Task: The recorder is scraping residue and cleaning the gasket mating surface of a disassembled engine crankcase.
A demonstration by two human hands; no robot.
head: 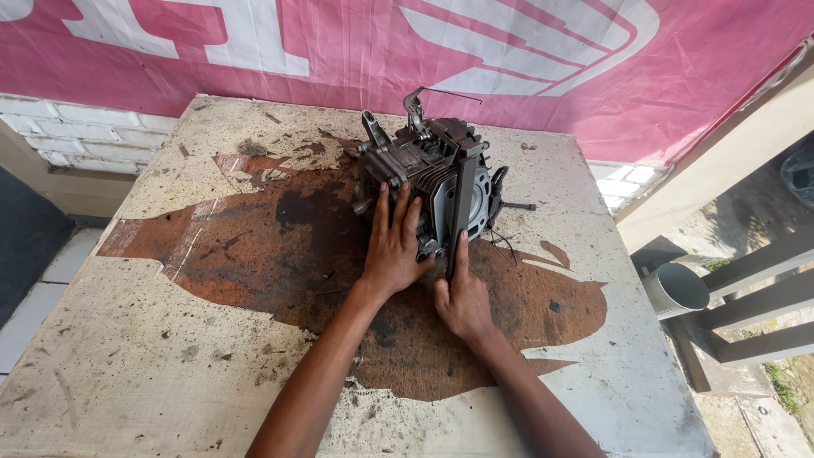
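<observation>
Fingers (398, 212) of the left hand (392, 254) spread flat against a small grey engine block (424, 174); the right hand (462, 297) grips a dark flat bar (460, 208) leaning on it. The engine sits far-centre on a worn, stained counter (170, 339), below a pink banner (509, 76).

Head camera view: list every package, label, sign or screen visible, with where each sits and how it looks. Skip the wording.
Banner: the only sign in view, hung across the wall behind the table; a wide pink sheet with large white lettering and a white outlined emblem at its right.
Packages, labels, screens: none visible; the engine block under the left hand and right hand shows no readable label.
</observation>
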